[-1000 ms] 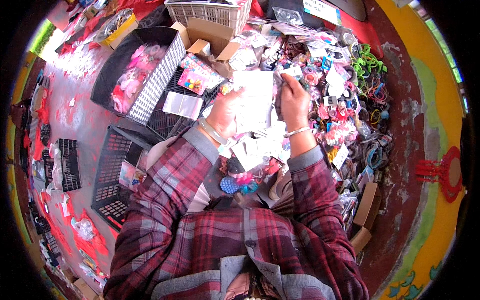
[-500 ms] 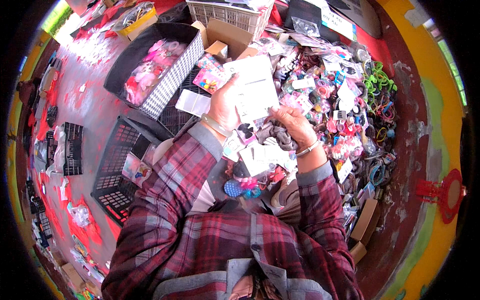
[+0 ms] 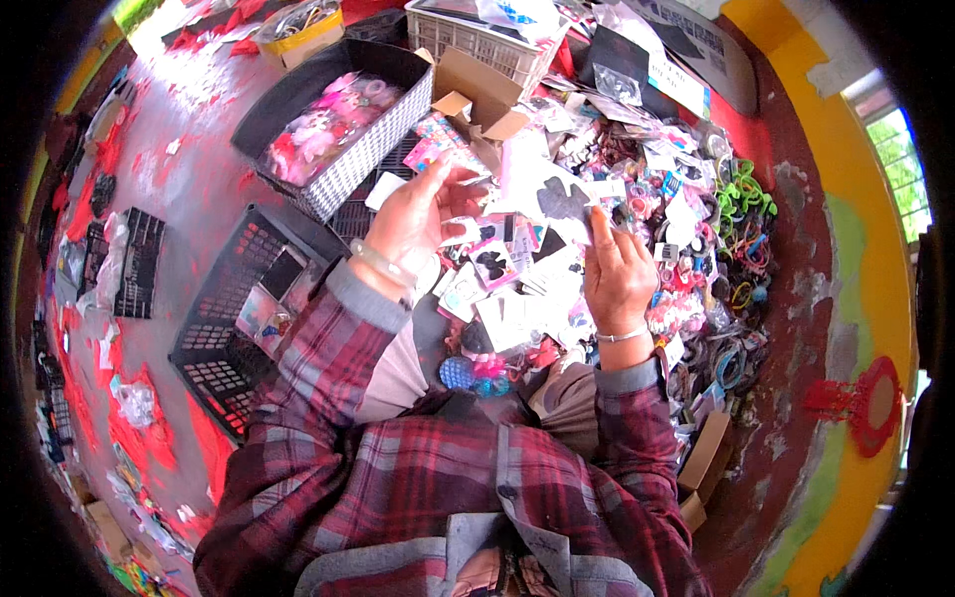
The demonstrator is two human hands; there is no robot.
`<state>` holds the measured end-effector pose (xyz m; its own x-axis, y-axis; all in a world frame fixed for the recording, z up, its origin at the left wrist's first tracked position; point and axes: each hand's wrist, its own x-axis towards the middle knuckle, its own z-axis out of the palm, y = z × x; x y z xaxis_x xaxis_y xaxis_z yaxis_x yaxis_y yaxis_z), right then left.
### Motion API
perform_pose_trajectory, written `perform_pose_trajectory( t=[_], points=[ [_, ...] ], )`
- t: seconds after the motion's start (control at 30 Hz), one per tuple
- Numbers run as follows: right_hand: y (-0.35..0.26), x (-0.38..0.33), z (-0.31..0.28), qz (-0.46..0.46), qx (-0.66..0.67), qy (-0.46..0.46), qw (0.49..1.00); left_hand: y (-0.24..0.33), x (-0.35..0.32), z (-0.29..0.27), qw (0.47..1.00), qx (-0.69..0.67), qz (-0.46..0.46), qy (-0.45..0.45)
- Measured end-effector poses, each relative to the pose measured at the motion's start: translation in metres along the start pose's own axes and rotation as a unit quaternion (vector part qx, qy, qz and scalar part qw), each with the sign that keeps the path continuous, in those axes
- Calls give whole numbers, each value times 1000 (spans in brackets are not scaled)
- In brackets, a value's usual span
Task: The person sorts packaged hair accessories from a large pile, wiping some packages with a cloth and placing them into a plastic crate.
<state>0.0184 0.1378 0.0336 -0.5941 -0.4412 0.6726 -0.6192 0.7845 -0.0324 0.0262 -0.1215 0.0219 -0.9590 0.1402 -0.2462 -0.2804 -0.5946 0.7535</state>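
Observation:
My left hand (image 3: 406,221) hovers over the near left of a heap of small carded accessories, thumb and fingers apart, nothing seen between them. A pale bangle circles that wrist. Across from it, my right hand (image 3: 619,271) has its fingertips at the right edge of a dark grey bow-shaped piece (image 3: 564,203), seemingly pinching it; the thumb is hidden. White card (image 3: 522,169), washed out by glare, lies beside the bow. Below, between my hands, are a card with a black bow (image 3: 491,265) and several white cards (image 3: 504,320). A blue dotted ball (image 3: 457,373) rests near my lap.
At left stand a black-and-white bin (image 3: 343,174) of pink items and a black plastic basket (image 3: 214,289). Behind are an open carton (image 3: 476,82) and a beige crate (image 3: 477,45). The heap of hair accessories (image 3: 686,214) spreads right, with green ties (image 3: 741,199) by the wall.
My left hand has let go of the white card and drawn down and left. My right hand has moved slightly right; the knotted grey scrunchie it held is no longer seen in that form.

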Motion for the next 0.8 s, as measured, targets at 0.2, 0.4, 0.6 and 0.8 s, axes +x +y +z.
perform_pose_trajectory(
  t=[0.2,0.4,0.6,0.8],
  points=[
    [-50,20,-2,-130,-21,-17,991,16,-75,-23,999,4,49,-9],
    [-104,47,-1,-257,-14,-60,964,56,-133,-44,629,673,381,82],
    [-162,70,6,-341,12,-111,933,59,-149,-67,609,726,319,23],
    [-209,87,23,-362,38,-90,927,79,-172,-119,630,697,338,54]
  ],
)
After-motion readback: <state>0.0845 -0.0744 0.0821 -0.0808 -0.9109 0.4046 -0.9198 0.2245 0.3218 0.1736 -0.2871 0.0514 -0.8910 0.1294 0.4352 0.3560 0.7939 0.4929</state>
